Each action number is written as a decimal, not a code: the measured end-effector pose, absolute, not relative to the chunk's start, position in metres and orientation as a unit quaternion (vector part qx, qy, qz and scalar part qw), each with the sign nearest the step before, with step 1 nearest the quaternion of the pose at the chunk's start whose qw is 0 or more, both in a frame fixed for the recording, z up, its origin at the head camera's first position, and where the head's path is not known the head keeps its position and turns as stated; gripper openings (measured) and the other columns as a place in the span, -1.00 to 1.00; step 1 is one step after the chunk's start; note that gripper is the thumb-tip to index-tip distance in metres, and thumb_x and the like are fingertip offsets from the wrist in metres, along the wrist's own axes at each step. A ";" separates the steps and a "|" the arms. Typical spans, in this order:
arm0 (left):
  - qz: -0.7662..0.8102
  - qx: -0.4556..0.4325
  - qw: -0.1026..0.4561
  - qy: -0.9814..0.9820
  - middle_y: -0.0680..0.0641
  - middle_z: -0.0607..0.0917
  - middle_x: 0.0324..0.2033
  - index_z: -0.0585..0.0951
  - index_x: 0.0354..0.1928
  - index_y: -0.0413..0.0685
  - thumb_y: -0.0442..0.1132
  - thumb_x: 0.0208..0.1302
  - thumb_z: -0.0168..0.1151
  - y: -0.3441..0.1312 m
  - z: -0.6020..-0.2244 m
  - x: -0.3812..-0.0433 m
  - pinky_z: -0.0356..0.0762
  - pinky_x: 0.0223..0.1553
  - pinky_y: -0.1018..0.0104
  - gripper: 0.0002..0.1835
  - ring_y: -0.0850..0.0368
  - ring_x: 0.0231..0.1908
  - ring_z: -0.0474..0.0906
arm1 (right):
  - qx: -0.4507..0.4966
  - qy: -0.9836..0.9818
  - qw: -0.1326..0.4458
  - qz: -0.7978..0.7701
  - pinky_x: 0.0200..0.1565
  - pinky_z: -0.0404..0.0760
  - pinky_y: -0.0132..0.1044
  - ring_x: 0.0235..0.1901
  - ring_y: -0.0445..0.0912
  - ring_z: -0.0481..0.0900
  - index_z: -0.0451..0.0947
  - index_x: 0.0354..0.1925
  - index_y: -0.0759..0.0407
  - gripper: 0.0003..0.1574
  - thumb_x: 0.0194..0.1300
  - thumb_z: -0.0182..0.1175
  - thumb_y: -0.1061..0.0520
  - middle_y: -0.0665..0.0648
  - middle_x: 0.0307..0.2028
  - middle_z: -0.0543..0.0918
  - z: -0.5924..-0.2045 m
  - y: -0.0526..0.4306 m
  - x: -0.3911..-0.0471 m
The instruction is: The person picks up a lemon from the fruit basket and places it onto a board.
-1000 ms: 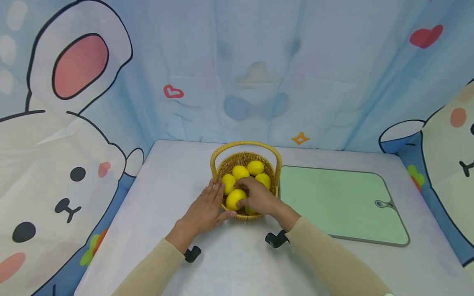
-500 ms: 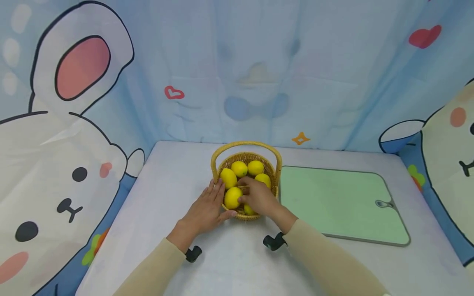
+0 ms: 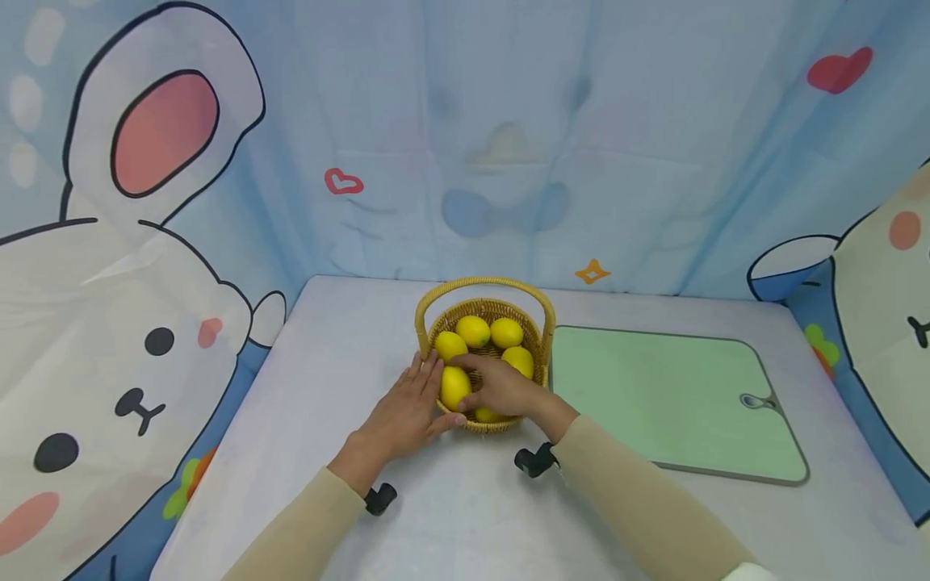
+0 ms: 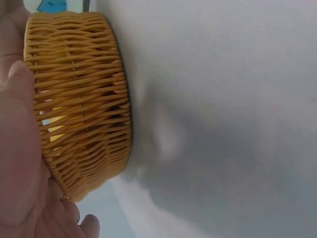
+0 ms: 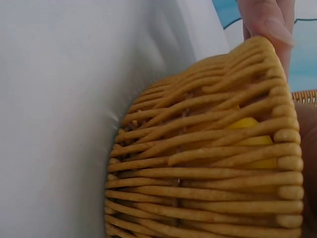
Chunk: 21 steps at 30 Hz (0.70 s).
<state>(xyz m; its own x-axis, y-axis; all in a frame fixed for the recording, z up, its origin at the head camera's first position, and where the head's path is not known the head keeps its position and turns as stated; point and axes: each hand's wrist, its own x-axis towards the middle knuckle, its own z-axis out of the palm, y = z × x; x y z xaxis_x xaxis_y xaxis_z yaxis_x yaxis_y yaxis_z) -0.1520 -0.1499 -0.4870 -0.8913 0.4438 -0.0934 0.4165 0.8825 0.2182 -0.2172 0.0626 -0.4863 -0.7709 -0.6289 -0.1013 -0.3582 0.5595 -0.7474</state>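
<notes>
A wicker basket [image 3: 485, 282] with an arched handle stands at the table's middle and holds several yellow lemons [image 3: 506, 332]. My left hand [image 3: 403, 411] lies against the basket's left side, fingers straight, thumb along the front rim. In the left wrist view its palm is close beside the woven wall [image 4: 79, 104]. Reaching in over the front right, my right hand [image 3: 508, 389] holds a lemon [image 3: 454, 389] at the front left between thumb and fingers. Another lemon [image 3: 488, 415] is partly hidden under that hand. The right wrist view shows mostly woven basket wall [image 5: 213, 163].
A pale green cutting board [image 3: 676, 403] with a grey edge lies just right of the basket. The white table [image 3: 349, 339] meets a blue cartoon curtain [image 3: 501, 218] at the back. Black wrist camera parts [image 3: 534, 460] hang under the wrists.
The held lemon has shifted slightly left and turned more upright, with the right hand moving along. The lemon behind it has shifted a little back. The left hand stays against the basket.
</notes>
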 end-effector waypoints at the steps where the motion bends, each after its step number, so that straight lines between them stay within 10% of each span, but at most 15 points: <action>1: 0.095 0.221 0.071 0.968 -0.21 -0.19 0.70 -0.13 0.69 -0.24 0.47 0.53 -0.17 -0.150 -0.487 -0.152 -0.15 0.68 -0.02 0.09 -0.16 0.69 -0.35 | -0.292 0.860 0.191 -0.373 0.50 0.37 0.12 0.41 0.09 0.47 0.37 0.54 0.12 -0.08 0.32 0.50 0.10 0.15 0.45 0.51 -0.487 0.062 -0.219; 21: 0.110 0.216 0.073 0.967 -0.16 -0.21 0.70 -0.19 0.69 -0.20 0.50 0.52 -0.19 -0.151 -0.490 -0.153 -0.10 0.67 -0.02 0.11 -0.12 0.69 -0.35 | -0.303 0.862 0.186 -0.360 0.43 0.46 0.12 0.36 0.09 0.52 0.27 0.58 0.01 -0.03 0.32 0.44 0.04 0.15 0.46 0.50 -0.490 0.062 -0.219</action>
<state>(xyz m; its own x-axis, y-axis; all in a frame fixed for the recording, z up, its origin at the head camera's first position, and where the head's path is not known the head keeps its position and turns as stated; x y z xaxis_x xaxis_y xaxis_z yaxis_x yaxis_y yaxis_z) -0.1533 -0.1507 -0.4900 -0.8964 0.4335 -0.0926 0.4015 0.8825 0.2451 -0.2191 0.0623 -0.4904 -0.7469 -0.6571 -0.1022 -0.3895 0.5568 -0.7337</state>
